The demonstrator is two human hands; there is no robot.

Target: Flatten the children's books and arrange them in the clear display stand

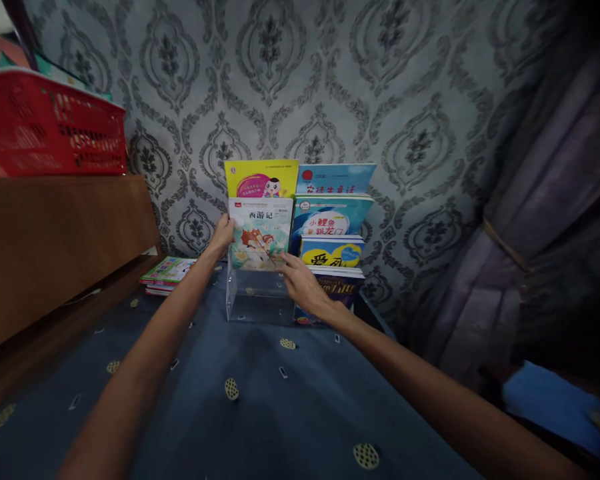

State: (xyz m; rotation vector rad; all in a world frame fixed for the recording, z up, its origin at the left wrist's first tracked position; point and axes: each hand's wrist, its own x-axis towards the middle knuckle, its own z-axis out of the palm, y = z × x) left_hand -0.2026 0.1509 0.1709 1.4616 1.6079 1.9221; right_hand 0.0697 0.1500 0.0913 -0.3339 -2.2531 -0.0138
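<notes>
A clear tiered book rack [253, 303] stands on a blue patterned cloth [260, 407] against the wallpapered wall. My left hand [223, 235] grips the left edge of a white picture book [260, 233] with a colourful cover, standing upright in the rack's left column. My right hand [303, 285] touches that book's lower right corner. Behind it stands a yellow book [263, 179]. The right column holds several blue and yellow books [330, 233], stepped one above another.
A small stack of books [167, 273] lies flat on the cloth at the left. A wooden shelf unit [55, 240] carries a red plastic basket [50, 127]. A purple curtain [540, 220] hangs at the right, with something blue [555, 403] below it.
</notes>
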